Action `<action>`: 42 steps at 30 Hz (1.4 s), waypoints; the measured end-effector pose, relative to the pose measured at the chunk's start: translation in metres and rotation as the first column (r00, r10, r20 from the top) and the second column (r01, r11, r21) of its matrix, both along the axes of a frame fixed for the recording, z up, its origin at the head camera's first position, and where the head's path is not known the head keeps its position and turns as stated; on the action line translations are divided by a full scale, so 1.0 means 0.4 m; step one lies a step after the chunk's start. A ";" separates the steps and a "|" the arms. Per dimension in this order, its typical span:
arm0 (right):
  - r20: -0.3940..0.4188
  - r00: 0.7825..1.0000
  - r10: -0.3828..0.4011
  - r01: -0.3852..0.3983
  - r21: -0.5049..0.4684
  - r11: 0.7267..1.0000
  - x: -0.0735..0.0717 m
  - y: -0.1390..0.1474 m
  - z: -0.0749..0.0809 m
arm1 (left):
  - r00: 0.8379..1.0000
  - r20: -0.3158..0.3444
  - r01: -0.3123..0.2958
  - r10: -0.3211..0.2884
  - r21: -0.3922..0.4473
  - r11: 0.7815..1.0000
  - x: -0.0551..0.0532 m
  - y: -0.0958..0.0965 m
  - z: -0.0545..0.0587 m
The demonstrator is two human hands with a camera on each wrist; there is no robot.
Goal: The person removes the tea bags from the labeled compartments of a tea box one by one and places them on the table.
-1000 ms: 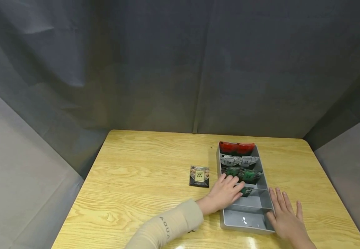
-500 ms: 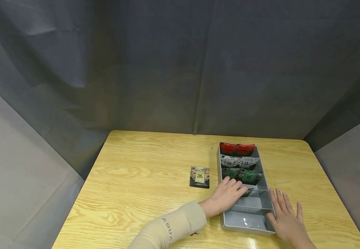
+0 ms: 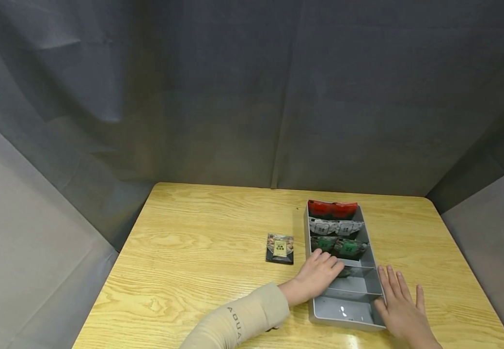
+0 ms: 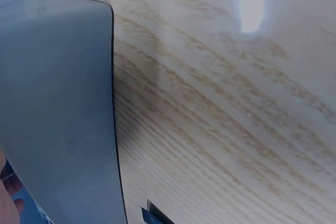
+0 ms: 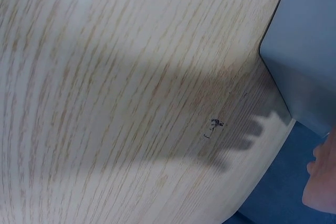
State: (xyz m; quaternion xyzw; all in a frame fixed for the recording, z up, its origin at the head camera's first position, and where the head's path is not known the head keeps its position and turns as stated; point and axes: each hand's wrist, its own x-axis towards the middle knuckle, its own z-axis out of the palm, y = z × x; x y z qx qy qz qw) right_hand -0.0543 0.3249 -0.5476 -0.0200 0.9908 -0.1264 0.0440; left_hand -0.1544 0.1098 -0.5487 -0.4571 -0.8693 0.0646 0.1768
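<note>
The left hand (image 3: 316,277) reaches over the near-left wall of a grey divided tray (image 3: 345,324). Its fingers curl down into one compartment and appear to hold a dark green food packet (image 3: 346,272), which the hand mostly hides. Against the tray's right wall rests the right hand (image 3: 402,310), fingers straight and spread, thumb at the rim. Green packets (image 3: 349,248), white-grey packets (image 3: 337,227) and red packets (image 3: 332,209) stand in the compartments farther back. Part of the left hand (image 4: 8,200) shows at the left wrist view's edge, beside the tray wall (image 4: 58,103).
A black packet with a pale yellow label (image 3: 280,248) lies flat on the wooden table (image 3: 199,232), left of the tray. Behind the table hangs a dark grey curtain (image 3: 217,106). The tray's nearest compartment holds no packets.
The left hand has shifted slightly to the right. The dark green packet beside it has sunk lower into its compartment. The right hand stays in place.
</note>
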 end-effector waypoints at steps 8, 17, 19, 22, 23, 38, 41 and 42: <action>0.012 1.000 -0.007 0.007 -0.001 1.000 0.000 -0.002 0.001 | 1.000 -0.019 0.018 -0.017 0.049 0.999 -0.005 -0.007 -0.010; 0.036 0.999 -0.006 0.006 -0.010 1.000 0.001 0.002 0.002 | 0.996 -0.072 0.059 -0.044 0.218 0.974 -0.014 -0.024 0.014; 0.036 0.999 -0.003 0.004 -0.012 1.000 0.001 0.002 0.002 | 0.996 -0.081 0.055 -0.035 0.262 0.964 -0.017 -0.028 0.030; 0.030 1.000 0.001 0.000 -0.007 1.000 0.001 0.003 0.001 | 0.994 -0.110 0.040 -0.005 0.317 0.948 -0.024 -0.037 0.055; 0.026 1.000 0.000 0.000 -0.005 1.000 0.001 0.003 0.000 | 0.992 -0.123 0.036 0.006 0.333 0.942 -0.028 -0.041 0.063; -0.020 1.000 0.005 -0.004 0.011 1.000 0.004 -0.001 -0.006 | 0.984 -0.101 -0.083 0.146 0.466 0.881 -0.105 -0.187 0.122; -0.027 1.000 0.007 -0.007 0.013 1.000 0.005 -0.002 -0.005 | 0.981 -0.074 -0.122 0.178 0.476 0.871 -0.119 -0.226 0.110; -0.029 1.000 0.007 -0.007 0.013 1.000 0.005 -0.002 -0.004 | 0.980 -0.063 -0.135 0.187 0.476 0.869 -0.124 -0.239 0.105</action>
